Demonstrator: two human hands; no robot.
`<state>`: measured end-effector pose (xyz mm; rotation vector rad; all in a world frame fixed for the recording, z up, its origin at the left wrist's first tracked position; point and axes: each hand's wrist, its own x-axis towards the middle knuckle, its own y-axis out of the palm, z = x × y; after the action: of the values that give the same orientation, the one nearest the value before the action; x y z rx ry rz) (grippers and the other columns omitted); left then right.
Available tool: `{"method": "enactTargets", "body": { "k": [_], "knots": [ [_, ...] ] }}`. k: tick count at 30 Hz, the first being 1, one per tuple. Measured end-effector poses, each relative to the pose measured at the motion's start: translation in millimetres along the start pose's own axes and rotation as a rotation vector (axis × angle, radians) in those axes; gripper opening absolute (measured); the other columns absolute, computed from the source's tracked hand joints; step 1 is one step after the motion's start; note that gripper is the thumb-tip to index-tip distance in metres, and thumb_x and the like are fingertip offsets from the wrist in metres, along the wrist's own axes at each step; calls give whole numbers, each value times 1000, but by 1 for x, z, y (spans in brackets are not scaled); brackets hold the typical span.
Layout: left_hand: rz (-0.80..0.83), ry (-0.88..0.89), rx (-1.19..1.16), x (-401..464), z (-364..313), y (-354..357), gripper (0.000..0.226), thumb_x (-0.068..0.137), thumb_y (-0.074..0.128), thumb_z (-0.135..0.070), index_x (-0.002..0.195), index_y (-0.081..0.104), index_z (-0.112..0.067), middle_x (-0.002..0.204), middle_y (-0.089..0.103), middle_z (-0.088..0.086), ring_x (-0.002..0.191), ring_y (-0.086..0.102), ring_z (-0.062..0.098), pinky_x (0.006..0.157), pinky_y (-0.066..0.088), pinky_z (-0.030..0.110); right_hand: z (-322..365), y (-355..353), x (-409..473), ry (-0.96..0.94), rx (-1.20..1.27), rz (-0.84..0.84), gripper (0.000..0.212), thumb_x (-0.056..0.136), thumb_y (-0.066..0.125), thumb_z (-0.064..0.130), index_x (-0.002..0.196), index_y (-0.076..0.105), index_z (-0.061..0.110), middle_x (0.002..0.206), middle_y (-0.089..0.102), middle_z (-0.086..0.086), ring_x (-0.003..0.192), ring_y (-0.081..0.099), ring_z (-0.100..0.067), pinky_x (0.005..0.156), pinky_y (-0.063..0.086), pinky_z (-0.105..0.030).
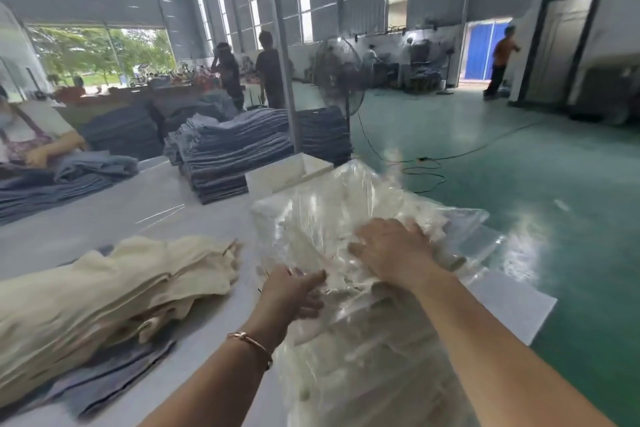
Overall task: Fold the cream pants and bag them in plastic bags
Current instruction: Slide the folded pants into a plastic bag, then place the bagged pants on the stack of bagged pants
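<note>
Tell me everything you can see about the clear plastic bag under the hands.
The plastic bag is clear, glossy and crinkled, with folded cream pants showing through it. It lies on the white table near its right edge, its loose far end hanging out past that edge. The right hand presses flat on top; the left hand touches its near left side.

Your white-topped desk (194,215) carries a heap of cream pants (114,284) over grey-blue cloth (114,378), clear plastic bags of cream pants (363,340), stacked blue denim (228,156) and a white box (287,173).

glossy clear plastic bags (346,218), matt cream cloth pants (121,281)
</note>
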<state>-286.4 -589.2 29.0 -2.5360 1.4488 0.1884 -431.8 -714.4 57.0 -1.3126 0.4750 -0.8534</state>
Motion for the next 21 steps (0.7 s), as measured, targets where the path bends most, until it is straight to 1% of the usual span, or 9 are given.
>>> {"method": "enactTargets", "body": {
  "k": [3, 5, 7, 10, 12, 13, 15, 17, 21],
  "knots": [
    [0, 31, 138, 2, 2, -7, 18, 87, 69, -16, 75, 62, -5, 50, 56, 4, 37, 55, 13, 39, 42, 19, 2, 11, 0, -10, -22, 97, 51, 98, 25, 53, 147, 29, 38, 155, 28, 13, 143, 19, -8, 117, -5, -45],
    [6, 25, 122, -2, 6, -19, 17, 87, 70, -19, 80, 58, -9, 53, 57, 2, 39, 55, 13, 40, 40, 18, 6, 5, -1, 22, -40, 133, 49, 99, 25, 50, 145, 33, 36, 154, 31, 10, 143, 21, -10, 118, -3, -45],
    [12, 21, 106, -11, 15, -39, 21, 87, 70, -24, 89, 56, -7, 57, 60, 2, 44, 56, 14, 42, 40, 19, 15, -4, -1, 63, -75, 126, 44, 99, 30, 45, 138, 44, 33, 147, 41, 6, 138, 32, -16, 118, 6, -48],
    [-12, -14, 147, -31, 44, -84, 20, 88, 67, -27, 97, 60, -10, 61, 64, 0, 50, 58, 14, 46, 42, 21, 56, -8, -7, 13, -3, -192, 36, 93, 47, 40, 126, 56, 27, 131, 56, 5, 120, 49, -22, 105, 30, -43],
    [-55, -80, 174, -50, 73, -123, 14, 90, 64, -25, 94, 62, -12, 62, 65, -1, 52, 60, 14, 48, 42, 20, 107, 0, -18, -153, 211, -417, 31, 89, 58, 31, 118, 64, 20, 121, 64, 3, 109, 57, -25, 94, 41, -39],
    [-88, -131, 169, -61, 88, -145, 12, 91, 62, -24, 94, 62, -12, 62, 65, -1, 52, 60, 13, 48, 42, 20, 135, 7, -24, -255, 312, -455, 29, 87, 62, 27, 114, 66, 18, 117, 66, 2, 107, 59, -25, 92, 44, -39],
    [-180, -237, 129, -86, 116, -193, 10, 91, 59, -21, 91, 62, -11, 62, 65, -1, 52, 59, 14, 49, 42, 19, 193, 30, -37, -448, 384, -369, 29, 86, 62, 26, 114, 65, 20, 117, 64, 4, 109, 56, -19, 92, 46, -34],
    [-288, -313, 89, -116, 140, -242, 9, 92, 59, -18, 89, 61, -10, 63, 65, 1, 50, 59, 15, 49, 40, 19, 245, 66, -52, -598, 322, -164, 34, 89, 57, 33, 122, 58, 26, 127, 52, 6, 118, 46, -15, 95, 42, -28],
    [-489, -404, 15, -184, 176, -337, 8, 91, 59, -14, 88, 61, -8, 62, 64, 4, 47, 57, 17, 49, 39, 19, 337, 144, -82, -774, 180, 155, 45, 90, 51, 42, 132, 46, 26, 144, 30, 1, 135, 28, -22, 104, 37, -33]
  ]
}}
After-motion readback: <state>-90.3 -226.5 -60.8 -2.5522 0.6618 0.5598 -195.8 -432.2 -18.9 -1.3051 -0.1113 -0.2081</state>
